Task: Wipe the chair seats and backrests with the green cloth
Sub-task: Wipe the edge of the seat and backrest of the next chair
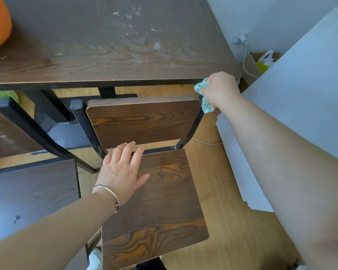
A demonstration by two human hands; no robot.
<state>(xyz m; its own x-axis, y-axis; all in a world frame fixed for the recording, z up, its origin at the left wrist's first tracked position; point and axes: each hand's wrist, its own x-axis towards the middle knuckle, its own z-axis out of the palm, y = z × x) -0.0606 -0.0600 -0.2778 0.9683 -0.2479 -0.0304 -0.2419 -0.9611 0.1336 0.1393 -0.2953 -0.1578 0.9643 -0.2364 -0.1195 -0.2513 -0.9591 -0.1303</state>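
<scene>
Now, closest to us, the left hand (123,172) rests flat on the chair seat (164,211), fingers straight and spread, gripping nothing, just pressing down near the seat's back edge, and that looks like steadying to me. Just beyond it stands the backrest (142,121), a wood-grain panel in a black frame. Up at its top right corner the right hand (220,90) is fisted round the green cloth (202,88), which is bunched up with tufts poking out above and below the fingers, right against the frame post beneath the table (105,55) edge. So I'd call this the backrest step, worked at the corner. Next move, as I read it: draw the cloth leftward along the top edge and down the panel face, seat to follow, and a second chair (27,191) waits on the left.
</scene>
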